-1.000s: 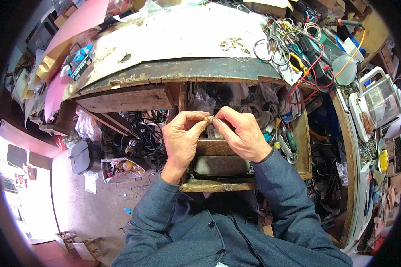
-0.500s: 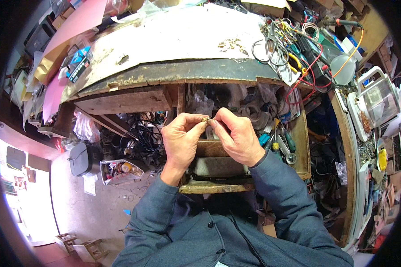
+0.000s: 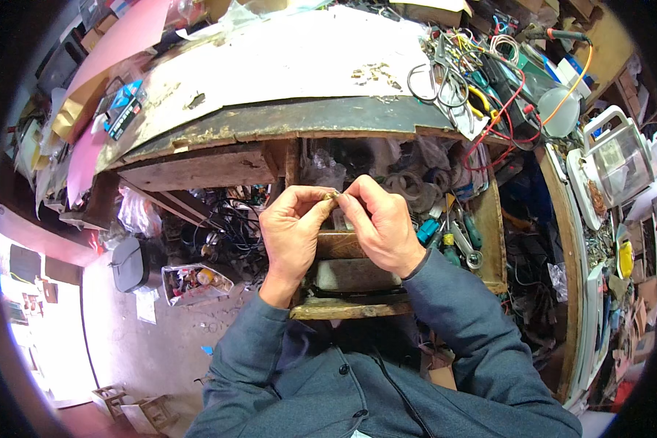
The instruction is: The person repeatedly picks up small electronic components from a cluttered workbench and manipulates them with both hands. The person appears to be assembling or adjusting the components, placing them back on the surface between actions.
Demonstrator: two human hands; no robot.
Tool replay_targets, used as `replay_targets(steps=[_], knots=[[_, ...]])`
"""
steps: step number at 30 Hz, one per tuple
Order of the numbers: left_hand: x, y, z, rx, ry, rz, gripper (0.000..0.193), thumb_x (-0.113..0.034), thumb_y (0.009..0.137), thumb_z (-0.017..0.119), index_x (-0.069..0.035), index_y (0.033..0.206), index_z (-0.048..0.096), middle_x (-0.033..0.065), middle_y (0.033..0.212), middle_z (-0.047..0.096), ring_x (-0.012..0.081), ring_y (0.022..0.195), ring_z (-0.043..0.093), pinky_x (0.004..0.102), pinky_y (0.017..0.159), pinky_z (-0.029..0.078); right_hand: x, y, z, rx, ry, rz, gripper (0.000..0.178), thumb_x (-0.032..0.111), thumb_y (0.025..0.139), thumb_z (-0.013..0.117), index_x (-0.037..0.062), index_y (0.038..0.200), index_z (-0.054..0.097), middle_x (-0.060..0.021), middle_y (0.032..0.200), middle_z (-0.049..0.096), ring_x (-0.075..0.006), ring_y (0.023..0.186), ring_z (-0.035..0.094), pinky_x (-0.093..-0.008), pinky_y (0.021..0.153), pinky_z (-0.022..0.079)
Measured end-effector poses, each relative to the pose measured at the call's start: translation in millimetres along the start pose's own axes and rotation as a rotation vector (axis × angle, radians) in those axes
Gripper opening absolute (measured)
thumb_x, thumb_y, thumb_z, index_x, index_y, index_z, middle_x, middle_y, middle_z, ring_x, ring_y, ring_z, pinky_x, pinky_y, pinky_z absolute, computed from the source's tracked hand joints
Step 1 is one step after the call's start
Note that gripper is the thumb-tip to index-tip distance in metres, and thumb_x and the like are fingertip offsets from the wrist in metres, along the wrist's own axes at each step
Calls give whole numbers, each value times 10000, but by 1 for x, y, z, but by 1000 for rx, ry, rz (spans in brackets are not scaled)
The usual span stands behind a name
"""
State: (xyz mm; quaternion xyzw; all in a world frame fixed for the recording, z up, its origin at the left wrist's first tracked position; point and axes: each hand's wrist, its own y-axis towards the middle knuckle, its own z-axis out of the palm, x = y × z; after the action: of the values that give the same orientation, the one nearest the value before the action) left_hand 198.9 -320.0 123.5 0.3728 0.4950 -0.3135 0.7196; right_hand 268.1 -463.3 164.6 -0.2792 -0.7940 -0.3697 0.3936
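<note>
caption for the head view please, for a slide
Over an open wooden drawer, the left hand pinches a small gold-coloured piece, the right hand close beside it.

The left hand and right hand are covering much of a yellowish piece too small to identify, and are blocking part of the open drawer, while the lower edge is cropping a grey-blue jacket.

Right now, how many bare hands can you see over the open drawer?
2: the left hand pinches a small yellowish piece, and the right hand meets it at that piece, both over the open drawer. I see no others.
</note>
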Motion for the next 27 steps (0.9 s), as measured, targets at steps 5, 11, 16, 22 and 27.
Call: replay_targets(steps=[5,11,16,22,27], knots=[[-1,1,0,21,-10,11,132,59,939,747,11,1057,715,64,1040,769,112,944,716,260,869,581,-2,2,-7,55,27,15,96,90,1013,647,1,993,617,-210,680,602,-325,581,649,-387,553,479],[1,1,0,12,-12,1,148,63,935,747,15,1074,730,60,1024,770,106,925,716,250,856,579,2,3,-11,89,-15,2,108,90,1005,652,0,963,610,-206,668,595,-339,584,647,-391,543,473],[0,0,-1,10,-11,7,155,86,918,744,29,1062,742,82,1031,775,119,923,722,260,863,593,-1,4,-12,92,-1,-56,118,94,1000,662,4,943,611,-197,663,595,-341,580,646,-394,538,471],[3,0,-2,26,3,-1,116,60,929,755,31,1041,750,58,982,777,101,891,713,250,836,583,-1,5,-16,132,-17,-41,132,97,996,669,4,930,605,-195,661,596,-355,588,650,-401,537,473],[-2,0,-1,41,61,-7,96,42,933,760,31,1028,752,50,959,777,91,863,707,246,813,579,-2,3,-14,109,-57,-27,144,93,995,667,3,913,590,-209,676,607,-388,610,651,-410,538,474]])
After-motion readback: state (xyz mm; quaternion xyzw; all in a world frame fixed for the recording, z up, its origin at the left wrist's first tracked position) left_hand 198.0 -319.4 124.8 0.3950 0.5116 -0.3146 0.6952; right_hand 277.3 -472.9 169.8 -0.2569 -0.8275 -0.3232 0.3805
